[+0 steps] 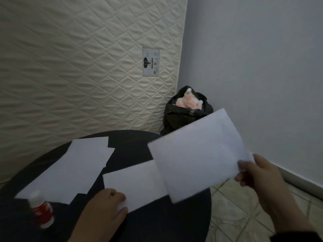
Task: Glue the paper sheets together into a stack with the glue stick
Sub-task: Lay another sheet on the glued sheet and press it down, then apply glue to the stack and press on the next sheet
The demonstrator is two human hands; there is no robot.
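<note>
My right hand (pixel 257 173) pinches the right corner of a white paper sheet (pixel 199 154) and holds it in the air over the table's right edge. My left hand (pixel 108 205) rests on the near left corner of another white sheet (pixel 134 184) lying flat on the round black table (pixel 157 222); whether it pinches the edge is unclear. Several more white sheets (pixel 75 168) lie overlapped at the table's left. A red and white glue stick (pixel 41 208) stands capped near the table's left front.
A quilted cream mattress (pixel 78 67) leans upright behind the table. A black bag (pixel 185 112) with pink and white stuff stands in the corner by the pale wall (pixel 262 67). Tiled floor (pixel 241 212) lies to the right.
</note>
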